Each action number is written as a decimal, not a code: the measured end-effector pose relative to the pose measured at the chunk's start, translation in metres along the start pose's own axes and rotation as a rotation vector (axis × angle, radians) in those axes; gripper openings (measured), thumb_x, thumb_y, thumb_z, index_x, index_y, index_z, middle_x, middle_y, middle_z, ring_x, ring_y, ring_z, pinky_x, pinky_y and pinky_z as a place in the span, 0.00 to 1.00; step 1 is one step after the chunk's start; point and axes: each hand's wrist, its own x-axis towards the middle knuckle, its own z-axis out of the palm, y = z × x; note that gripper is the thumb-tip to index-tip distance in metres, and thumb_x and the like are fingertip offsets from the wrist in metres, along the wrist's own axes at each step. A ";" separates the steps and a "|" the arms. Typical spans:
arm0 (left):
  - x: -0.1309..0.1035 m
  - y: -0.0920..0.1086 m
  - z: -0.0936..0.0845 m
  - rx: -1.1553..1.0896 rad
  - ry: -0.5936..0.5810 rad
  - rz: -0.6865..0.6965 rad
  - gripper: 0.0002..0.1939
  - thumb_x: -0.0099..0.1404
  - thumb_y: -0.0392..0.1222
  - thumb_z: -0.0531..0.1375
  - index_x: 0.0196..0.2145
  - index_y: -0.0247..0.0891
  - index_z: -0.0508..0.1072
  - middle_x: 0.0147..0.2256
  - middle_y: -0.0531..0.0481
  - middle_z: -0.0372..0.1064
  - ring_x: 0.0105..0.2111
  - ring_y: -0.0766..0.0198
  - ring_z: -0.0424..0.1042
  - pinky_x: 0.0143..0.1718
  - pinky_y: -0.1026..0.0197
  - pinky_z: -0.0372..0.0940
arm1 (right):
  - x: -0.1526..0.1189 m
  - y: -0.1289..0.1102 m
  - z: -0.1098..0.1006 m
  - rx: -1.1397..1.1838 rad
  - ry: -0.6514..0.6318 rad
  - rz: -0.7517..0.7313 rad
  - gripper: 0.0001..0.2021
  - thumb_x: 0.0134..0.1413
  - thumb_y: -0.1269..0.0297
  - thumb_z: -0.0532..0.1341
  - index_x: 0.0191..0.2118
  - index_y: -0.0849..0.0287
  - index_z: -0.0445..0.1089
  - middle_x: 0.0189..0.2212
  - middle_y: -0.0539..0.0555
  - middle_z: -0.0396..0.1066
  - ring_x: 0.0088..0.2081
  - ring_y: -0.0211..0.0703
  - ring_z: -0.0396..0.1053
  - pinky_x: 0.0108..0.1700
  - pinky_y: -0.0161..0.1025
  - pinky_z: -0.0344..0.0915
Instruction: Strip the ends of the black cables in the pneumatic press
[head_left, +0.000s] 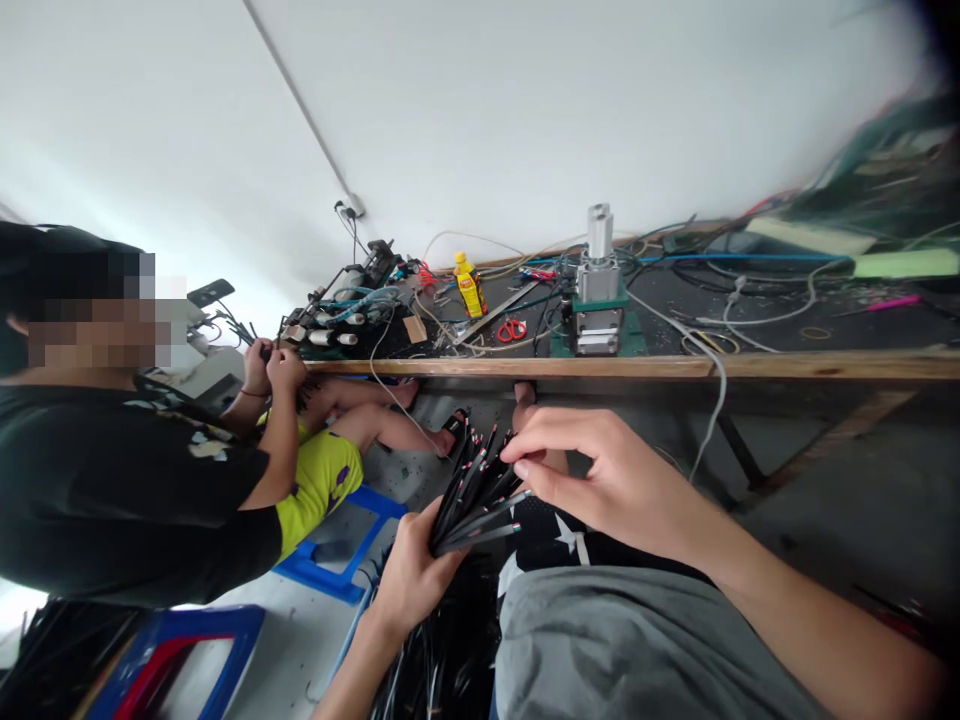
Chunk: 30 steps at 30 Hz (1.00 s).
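Note:
My left hand (420, 560) is wrapped round a bundle of black cables (465, 500) above my lap. Their cut ends fan out up and to the right, showing small red, white and green wire tips. At those ends is my right hand (577, 465), thumb and forefinger drawn together in a pinch. Whatever lies between these fingertips is hidden. Below my left hand, more black cables (450, 640) hang down in a dark mass.
A workbench (630, 368) holds a metal press fixture (598, 300), red scissors (512, 330), a yellow bottle (470, 287) and tangled wires. A person (135, 480) at left handles dark cables. Blue stools (330, 575) stand on the floor; a white cord (716, 400) hangs over the bench edge.

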 end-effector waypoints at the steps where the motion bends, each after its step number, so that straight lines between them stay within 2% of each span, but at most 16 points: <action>1: 0.000 0.000 0.001 -0.007 0.003 0.005 0.12 0.68 0.49 0.61 0.29 0.40 0.71 0.23 0.57 0.58 0.26 0.63 0.54 0.28 0.60 0.51 | 0.000 -0.001 0.000 -0.043 0.017 -0.039 0.09 0.69 0.70 0.65 0.42 0.58 0.86 0.40 0.54 0.81 0.40 0.42 0.77 0.46 0.40 0.69; 3: 0.000 -0.001 0.004 -0.016 0.005 0.013 0.13 0.68 0.50 0.62 0.30 0.40 0.72 0.22 0.58 0.57 0.25 0.63 0.53 0.28 0.60 0.51 | 0.001 -0.005 0.000 -0.144 0.045 -0.110 0.09 0.70 0.70 0.66 0.42 0.59 0.86 0.42 0.55 0.80 0.42 0.44 0.76 0.48 0.42 0.67; 5: 0.000 -0.003 0.006 -0.018 0.007 0.016 0.15 0.69 0.52 0.63 0.30 0.40 0.74 0.21 0.58 0.56 0.24 0.63 0.52 0.28 0.60 0.52 | 0.000 -0.008 -0.001 -0.226 0.021 -0.155 0.10 0.73 0.69 0.64 0.42 0.59 0.86 0.41 0.55 0.82 0.42 0.44 0.75 0.50 0.43 0.65; 8: 0.000 -0.008 0.008 -0.014 0.018 0.011 0.16 0.68 0.54 0.65 0.32 0.39 0.76 0.22 0.56 0.59 0.25 0.62 0.56 0.28 0.60 0.56 | 0.001 -0.013 -0.007 -0.225 -0.083 -0.159 0.12 0.74 0.70 0.64 0.39 0.57 0.85 0.38 0.51 0.84 0.40 0.43 0.76 0.48 0.43 0.62; 10: -0.001 -0.012 0.009 -0.009 0.027 0.006 0.16 0.67 0.56 0.65 0.33 0.40 0.77 0.24 0.54 0.62 0.26 0.60 0.59 0.28 0.60 0.59 | 0.002 -0.015 -0.013 -0.176 -0.168 -0.132 0.11 0.71 0.74 0.65 0.41 0.54 0.85 0.41 0.49 0.86 0.44 0.43 0.79 0.48 0.41 0.62; 13: -0.003 -0.019 0.010 0.001 0.036 -0.006 0.17 0.67 0.57 0.66 0.32 0.40 0.77 0.25 0.53 0.64 0.27 0.59 0.61 0.30 0.59 0.62 | 0.006 -0.014 -0.022 -0.145 -0.310 -0.095 0.16 0.66 0.79 0.62 0.42 0.52 0.85 0.44 0.46 0.87 0.48 0.43 0.80 0.44 0.39 0.60; 16: -0.004 -0.023 0.013 0.017 0.042 -0.028 0.18 0.67 0.58 0.67 0.32 0.40 0.76 0.25 0.52 0.65 0.28 0.57 0.63 0.31 0.58 0.65 | 0.011 -0.012 -0.026 -0.166 -0.398 -0.057 0.17 0.67 0.78 0.60 0.40 0.50 0.85 0.42 0.43 0.88 0.47 0.44 0.81 0.38 0.41 0.54; 20: -0.002 -0.024 0.017 0.040 0.042 -0.048 0.17 0.65 0.58 0.68 0.34 0.40 0.76 0.27 0.51 0.68 0.31 0.54 0.66 0.34 0.56 0.67 | 0.017 -0.013 -0.025 -0.254 -0.386 0.018 0.17 0.68 0.75 0.61 0.42 0.47 0.87 0.43 0.44 0.89 0.48 0.48 0.82 0.35 0.42 0.48; 24: 0.004 -0.021 0.020 0.052 -0.002 -0.036 0.16 0.62 0.55 0.69 0.31 0.41 0.74 0.24 0.53 0.64 0.29 0.57 0.63 0.33 0.56 0.66 | 0.020 -0.018 -0.025 -0.421 -0.384 0.082 0.16 0.68 0.72 0.65 0.44 0.43 0.89 0.45 0.48 0.89 0.48 0.53 0.82 0.34 0.43 0.46; 27: 0.006 -0.020 0.020 0.061 -0.030 -0.025 0.13 0.61 0.52 0.68 0.33 0.41 0.75 0.25 0.52 0.66 0.29 0.56 0.64 0.33 0.56 0.67 | 0.022 -0.022 -0.026 -0.519 -0.411 0.119 0.15 0.71 0.68 0.66 0.43 0.38 0.89 0.39 0.51 0.87 0.45 0.55 0.82 0.34 0.44 0.46; 30: 0.007 -0.019 0.020 0.069 -0.046 -0.013 0.11 0.62 0.50 0.68 0.35 0.41 0.75 0.27 0.52 0.67 0.30 0.55 0.65 0.34 0.55 0.68 | 0.023 -0.025 -0.025 -0.595 -0.413 0.136 0.11 0.72 0.64 0.67 0.39 0.42 0.87 0.31 0.52 0.83 0.39 0.54 0.81 0.35 0.45 0.45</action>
